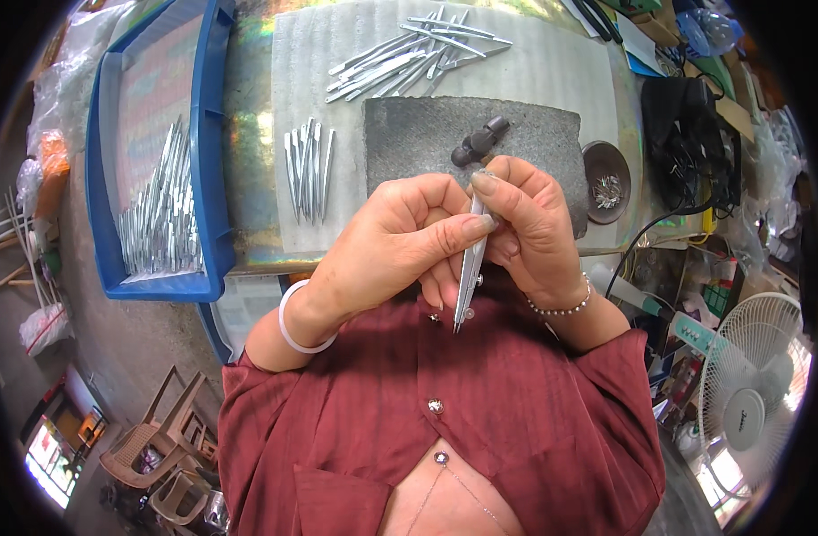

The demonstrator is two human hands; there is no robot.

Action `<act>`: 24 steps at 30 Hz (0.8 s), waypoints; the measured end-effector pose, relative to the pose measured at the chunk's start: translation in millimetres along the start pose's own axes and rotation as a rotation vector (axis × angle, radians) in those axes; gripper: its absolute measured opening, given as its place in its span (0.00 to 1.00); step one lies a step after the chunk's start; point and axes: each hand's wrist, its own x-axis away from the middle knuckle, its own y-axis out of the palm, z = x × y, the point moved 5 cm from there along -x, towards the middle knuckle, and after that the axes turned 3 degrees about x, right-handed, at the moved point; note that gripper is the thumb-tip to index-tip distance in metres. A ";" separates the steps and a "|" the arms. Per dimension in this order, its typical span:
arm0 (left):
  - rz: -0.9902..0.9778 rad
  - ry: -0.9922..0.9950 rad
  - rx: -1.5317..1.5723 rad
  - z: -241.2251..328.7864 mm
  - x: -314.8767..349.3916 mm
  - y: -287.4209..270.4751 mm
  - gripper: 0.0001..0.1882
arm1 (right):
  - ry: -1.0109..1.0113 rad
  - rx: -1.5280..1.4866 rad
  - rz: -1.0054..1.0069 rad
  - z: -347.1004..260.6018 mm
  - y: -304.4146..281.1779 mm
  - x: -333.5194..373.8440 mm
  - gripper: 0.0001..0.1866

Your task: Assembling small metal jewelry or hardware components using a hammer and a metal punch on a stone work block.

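My left hand (395, 239) and my right hand (534, 223) meet in front of my chest, both closed on a slim silver drawing compass (468, 281). Its tapered legs lie side by side with the points downward, and small screws stick out near the lower end. The left thumb presses along its upper part, while my right thumb and fingers pinch the top. My fingers partly cover that top end. Just beyond them, a dark hammer head (480, 143) rests on a grey slab (404, 134); its handle is hidden by my hands.
Several slender silver metal legs (309, 174) lie left of the slab, with a larger pile (409, 62) behind. More fill part of a blue tray (214, 161) at left. Right of the slab sits a dark bowl (596, 156) of small metal parts. A fan (748, 393) stands lower right.
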 end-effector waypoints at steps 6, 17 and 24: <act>-0.018 0.026 -0.039 2.2 3.3 0.5 0.11 | -0.033 0.007 -0.021 -1.4 3.2 2.1 0.08; -0.092 0.064 -0.105 9.2 10.3 11.6 0.10 | -0.245 0.134 -0.001 -3.6 5.0 16.4 0.06; -0.227 -0.003 -0.161 8.0 -3.9 20.5 0.10 | -0.387 0.099 0.096 -5.9 -5.9 28.1 0.06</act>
